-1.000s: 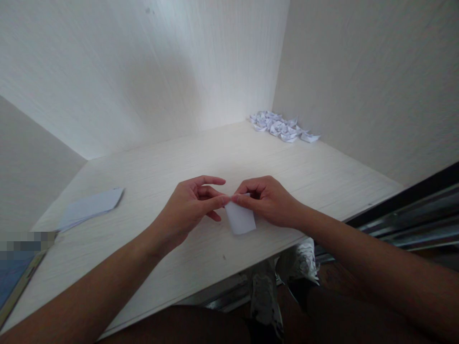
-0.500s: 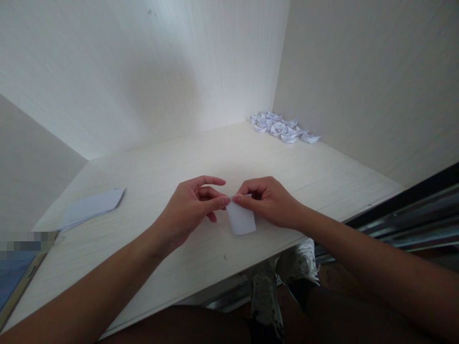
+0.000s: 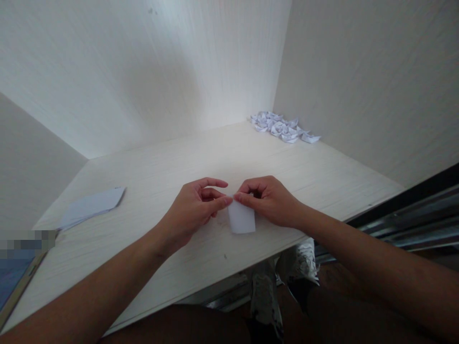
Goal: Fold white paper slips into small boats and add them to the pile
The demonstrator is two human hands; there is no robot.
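A small white sheet of paper (image 3: 242,219) hangs between my hands, just over the front part of the table. My left hand (image 3: 201,203) pinches its upper left corner between thumb and a finger, with the index finger stretched out above. Close beside it, my right hand (image 3: 267,200) grips the top edge with the thumb in front, the other fingers curled behind. The fingers hide the paper's upper edge, so I cannot tell how it is folded there.
Several folded paper boats (image 3: 281,128) lie in a cluster in the far right corner. A stack of white paper (image 3: 91,206) rests at the left. A device with a screen (image 3: 16,272) is at the lower left edge. Walls enclose the pale table (image 3: 172,167).
My left hand has shifted slightly right, its lower fingers curling in more. The paper's lower edge has risen a little. My right hand is almost unmoved.
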